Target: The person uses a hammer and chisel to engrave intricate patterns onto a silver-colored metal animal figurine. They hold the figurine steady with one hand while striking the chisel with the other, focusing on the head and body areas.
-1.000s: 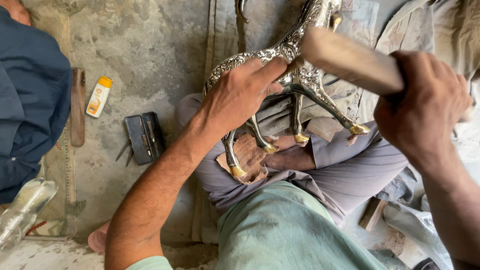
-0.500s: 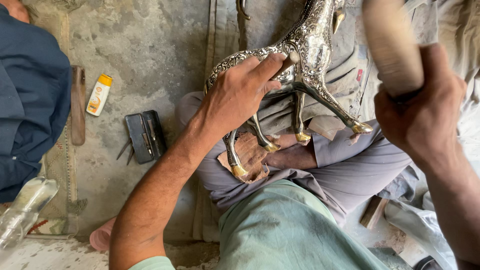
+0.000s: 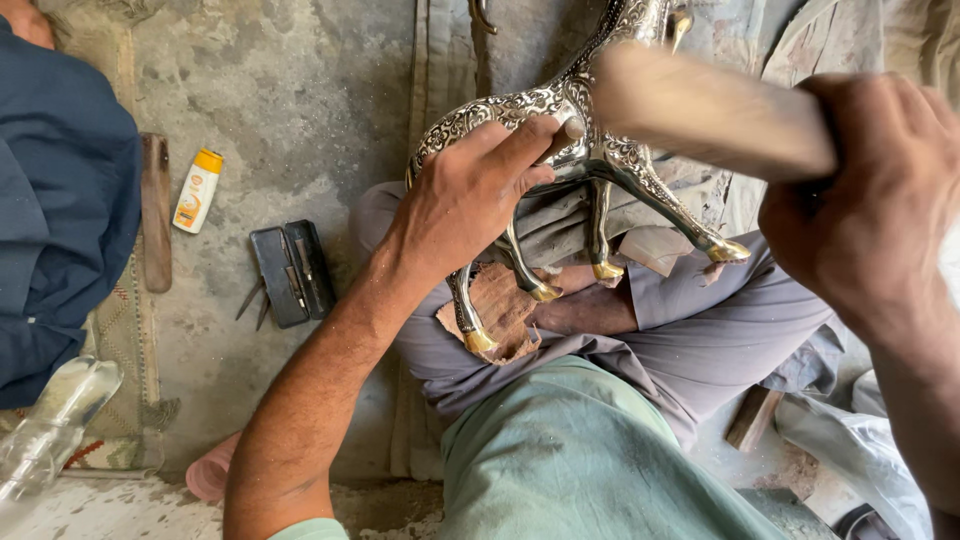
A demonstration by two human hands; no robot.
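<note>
An engraved silver metal animal figure [image 3: 610, 165] with gold hooves stands over my crossed legs, its hooves resting on my foot and a scrap of brown leather [image 3: 500, 305]. My left hand [image 3: 470, 195] lies over the figure's back and presses a thin tool against its flank. My right hand [image 3: 865, 215] grips a wooden mallet [image 3: 700, 110], whose blurred head is down at the figure's shoulder, right by my left fingertips.
On the concrete floor to the left lie a small white bottle with an orange cap [image 3: 198, 190], an open black case [image 3: 290, 272] with small tools beside it, and a wooden strip [image 3: 155, 210]. A person in dark blue [image 3: 60, 230] sits at the left edge.
The mallet rose upright half a second ago and has now swung down to the figure. My left hand has stayed on the figure's back.
</note>
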